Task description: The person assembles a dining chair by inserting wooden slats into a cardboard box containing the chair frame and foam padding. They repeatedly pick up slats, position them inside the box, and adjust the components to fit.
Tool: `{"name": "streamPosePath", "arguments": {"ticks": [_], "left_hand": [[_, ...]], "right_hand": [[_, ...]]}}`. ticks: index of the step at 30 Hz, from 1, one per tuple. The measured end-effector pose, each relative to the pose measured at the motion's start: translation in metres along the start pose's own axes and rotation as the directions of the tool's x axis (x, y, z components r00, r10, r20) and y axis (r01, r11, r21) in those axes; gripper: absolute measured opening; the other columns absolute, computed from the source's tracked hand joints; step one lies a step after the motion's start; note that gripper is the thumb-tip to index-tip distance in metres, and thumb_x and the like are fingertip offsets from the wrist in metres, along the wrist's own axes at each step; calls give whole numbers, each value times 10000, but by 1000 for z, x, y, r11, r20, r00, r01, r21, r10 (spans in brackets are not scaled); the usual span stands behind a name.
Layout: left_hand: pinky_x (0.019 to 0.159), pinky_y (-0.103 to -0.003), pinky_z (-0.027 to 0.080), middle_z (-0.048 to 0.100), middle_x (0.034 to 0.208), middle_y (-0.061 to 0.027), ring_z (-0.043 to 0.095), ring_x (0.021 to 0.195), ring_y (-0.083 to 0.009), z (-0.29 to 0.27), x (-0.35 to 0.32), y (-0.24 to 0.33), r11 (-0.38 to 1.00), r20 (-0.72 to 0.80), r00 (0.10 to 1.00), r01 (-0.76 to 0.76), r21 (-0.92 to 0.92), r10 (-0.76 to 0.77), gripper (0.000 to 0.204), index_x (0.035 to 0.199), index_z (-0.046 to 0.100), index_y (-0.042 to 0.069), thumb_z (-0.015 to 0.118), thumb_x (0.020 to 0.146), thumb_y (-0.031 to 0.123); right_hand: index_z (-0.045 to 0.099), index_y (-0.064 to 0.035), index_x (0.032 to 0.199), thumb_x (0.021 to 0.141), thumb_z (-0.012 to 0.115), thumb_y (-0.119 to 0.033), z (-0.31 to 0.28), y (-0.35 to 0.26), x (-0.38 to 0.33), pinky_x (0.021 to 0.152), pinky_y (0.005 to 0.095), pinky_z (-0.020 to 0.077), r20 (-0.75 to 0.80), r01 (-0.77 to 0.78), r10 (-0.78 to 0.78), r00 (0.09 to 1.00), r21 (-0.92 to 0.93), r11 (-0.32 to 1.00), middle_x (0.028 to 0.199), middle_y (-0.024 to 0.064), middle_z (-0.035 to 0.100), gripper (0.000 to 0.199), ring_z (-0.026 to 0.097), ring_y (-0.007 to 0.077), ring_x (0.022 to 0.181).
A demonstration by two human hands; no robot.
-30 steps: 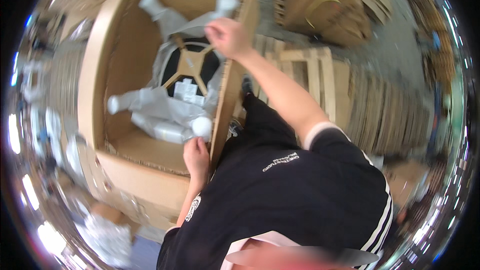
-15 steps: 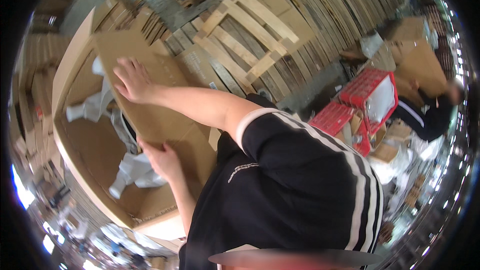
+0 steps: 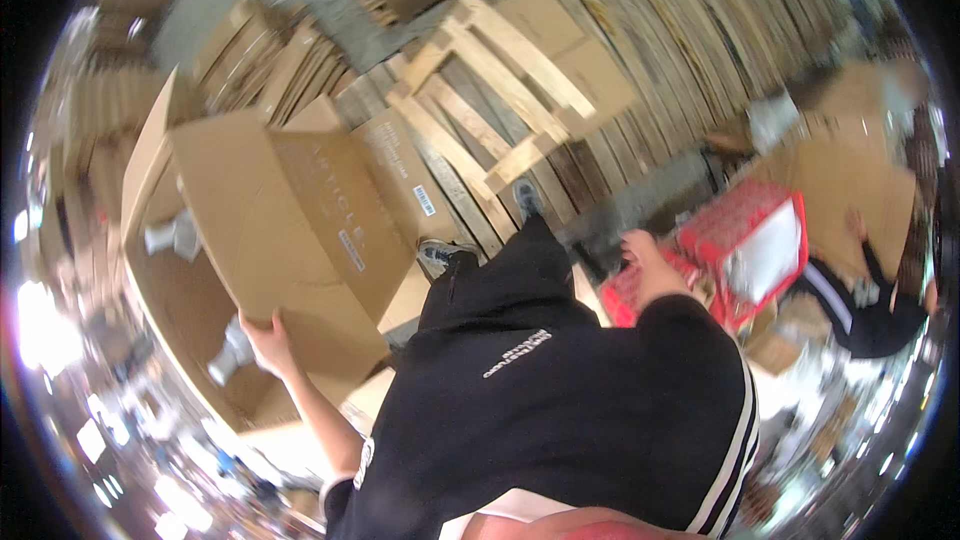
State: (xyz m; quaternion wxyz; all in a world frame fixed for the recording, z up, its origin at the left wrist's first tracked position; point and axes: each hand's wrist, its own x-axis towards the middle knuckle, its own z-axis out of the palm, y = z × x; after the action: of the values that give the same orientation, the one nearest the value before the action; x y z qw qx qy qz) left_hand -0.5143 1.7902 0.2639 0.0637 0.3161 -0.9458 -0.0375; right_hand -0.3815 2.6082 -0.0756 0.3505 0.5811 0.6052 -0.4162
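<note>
On the left stands a large cardboard box [image 3: 190, 325] with one wide flap [image 3: 265, 230] partly over its opening. My left hand [image 3: 268, 342] grips the flap's edge near the box's near corner, fingers on the inner side, thumb on the face. Inside the box, white-wrapped parts [image 3: 235, 352] show beside my left fingers, and another white-wrapped piece [image 3: 175, 236] shows at the far end. My right hand [image 3: 648, 258] is away from the box, over the red crates [image 3: 690, 270] on the right. Its fingers are loosely bent and apart, with nothing seen in them.
A light wooden frame [image 3: 510, 105] lies on flat cardboard over wooden slats [image 3: 690, 50]. My shoes [image 3: 447, 251] stand close to the box. Folded cardboard [image 3: 265, 65] is stacked behind it. On the right, another person [image 3: 865, 310] handles a large cardboard sheet [image 3: 845, 180].
My right hand has left the flap and swung right, over the red crates. My left hand stays on the flap edge. The flap now covers more of the box's opening.
</note>
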Motion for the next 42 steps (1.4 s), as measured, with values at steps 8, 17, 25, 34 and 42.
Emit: {"name": "streamPosePath", "arguments": {"ticks": [8, 17, 25, 34, 42], "left_hand": [[984, -547, 561, 750, 1251, -150, 697, 1164, -419, 3, -8, 30, 982, -146, 975, 180, 64, -169, 703, 1461, 599, 164, 865, 823, 297], [1228, -522, 405, 611, 1500, -248, 543, 1418, -442, -21, -79, -6, 929, -188, 977, 25, -370, -101, 767, 1557, 530, 6, 822, 901, 277], [1273, -542, 344, 446, 1668, -254, 391, 1552, -427, -41, -176, -151, 704, -271, 650, 638, -313, -710, 712, 1616, 473, 32, 718, 1036, 364], [1331, -420, 264, 299, 1782, -113, 350, 1601, -270, 81, -175, -183, -333, 225, 512, -128, -934, -829, 684, 1741, 287, 98, 403, 1183, 476], [1213, -340, 416, 644, 1534, -131, 586, 1407, -213, 76, -169, -142, -17, 48, 88, 333, -943, -995, 561, 1541, 587, -6, 541, 1154, 398]], "right_hand": [[756, 15, 1171, 978, 610, -333, -34, -147, 63, 803, 582, 588, -128, 86, -151, 980, -408, 909, 1073, 283, 785, 424, 782, 420, 849], [760, -52, 1228, 1035, 707, -300, 373, -291, -249, 927, 405, 589, 929, 918, -285, 238, -120, 377, 1107, 70, 790, 319, 738, 219, 1094], [785, -72, 1085, 986, 713, -231, 557, -182, -486, 780, 443, 575, 934, 878, 45, -354, 349, -328, 981, 148, 792, 200, 745, 326, 841], [702, -36, 1398, 1060, 665, -301, 546, -242, -519, 1101, 406, 539, 828, 904, 560, 13, 230, -361, 1307, 122, 780, 431, 728, 304, 1212], [684, 50, 1381, 1046, 742, -294, 664, -324, -759, 1151, 423, 496, -91, 940, 983, 158, 318, -121, 1362, 175, 746, 483, 683, 297, 1311]]}}
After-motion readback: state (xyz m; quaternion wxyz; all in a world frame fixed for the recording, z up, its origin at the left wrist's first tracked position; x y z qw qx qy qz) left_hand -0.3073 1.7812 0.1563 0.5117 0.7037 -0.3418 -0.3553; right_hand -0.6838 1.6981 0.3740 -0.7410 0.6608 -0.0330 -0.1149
